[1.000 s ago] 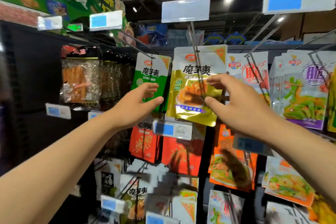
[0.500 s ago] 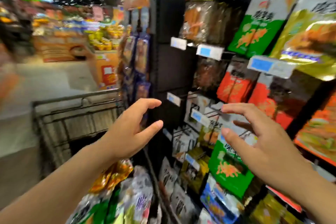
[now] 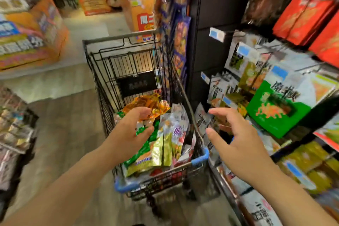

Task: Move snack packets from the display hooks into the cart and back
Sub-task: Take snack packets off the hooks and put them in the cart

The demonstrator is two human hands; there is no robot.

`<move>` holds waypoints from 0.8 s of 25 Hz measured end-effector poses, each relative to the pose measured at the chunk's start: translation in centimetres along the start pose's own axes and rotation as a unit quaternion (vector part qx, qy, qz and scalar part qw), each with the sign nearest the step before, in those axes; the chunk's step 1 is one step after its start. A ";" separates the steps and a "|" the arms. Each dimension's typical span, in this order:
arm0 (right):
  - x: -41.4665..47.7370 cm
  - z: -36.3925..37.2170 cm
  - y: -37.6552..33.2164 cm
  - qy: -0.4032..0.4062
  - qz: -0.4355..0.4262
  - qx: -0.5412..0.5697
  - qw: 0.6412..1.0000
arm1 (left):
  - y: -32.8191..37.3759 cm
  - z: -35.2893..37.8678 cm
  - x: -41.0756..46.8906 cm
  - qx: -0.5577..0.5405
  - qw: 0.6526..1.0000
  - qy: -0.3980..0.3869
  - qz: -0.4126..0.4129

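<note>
The snack packets (image 3: 165,145) lie heaped in the near end of the cart (image 3: 120,39), directly under my left grip (image 3: 132,132). At its fingertips sits a crinkled orange-gold packet (image 3: 145,102). Below its thumb I see a green packet (image 3: 146,147) and a gold packet (image 3: 159,152), and just to its right a white packet with a purple mark (image 3: 178,130) stands on edge.

My left grip is released, with the fingers loosely curved, the thumb spread and nothing held. The picture is too blurred for me to tell whether the fingertips touch the orange-gold packet.

My right grip (image 3: 236,141) is released too, fingers spread, palm turned toward the left one, holding nothing. It hovers just outside the cart's right rim, with the blue corner bumper (image 3: 206,153) just below its thumb.

Between this grip's fingertips and the cart wall hang white packets with dark lettering (image 3: 201,117). Up and to its right a large green hanging packet (image 3: 275,112) is on the display rack (image 3: 207,14). Well above it are red packets (image 3: 302,14) and a blue price tag (image 3: 216,34).

Left of my left grip is wooden floor (image 3: 64,124), and far beyond that, orange display boxes (image 3: 36,33).
</note>
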State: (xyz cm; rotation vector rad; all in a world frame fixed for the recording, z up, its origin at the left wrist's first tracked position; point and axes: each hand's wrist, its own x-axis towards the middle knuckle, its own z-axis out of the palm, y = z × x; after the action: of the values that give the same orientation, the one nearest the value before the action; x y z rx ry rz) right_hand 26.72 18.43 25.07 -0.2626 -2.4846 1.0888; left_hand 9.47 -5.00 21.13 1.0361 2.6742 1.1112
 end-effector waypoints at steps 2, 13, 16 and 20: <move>-1.1 2.4 0.7 -0.013 0.027 0.013 0.999 | -1.6 1.0 -1.3 0.005 1.000 -0.021 -0.019; 0.1 15.1 2.0 -0.034 0.172 0.001 0.985 | -14.2 1.5 -0.4 -0.023 0.990 -0.118 -0.073; 1.6 19.3 1.1 -0.007 0.240 0.015 0.971 | -19.3 -1.4 3.0 -0.008 0.984 -0.173 -0.053; 2.6 24.0 -1.0 0.059 0.313 0.015 0.948 | -25.9 -5.1 7.6 0.022 0.973 -0.226 -0.034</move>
State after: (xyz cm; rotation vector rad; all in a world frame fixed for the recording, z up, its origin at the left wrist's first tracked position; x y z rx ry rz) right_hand 13.80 2.79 11.96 -1.1311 -2.3202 1.2895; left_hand -12.48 -16.78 9.46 1.0439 2.3552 0.7006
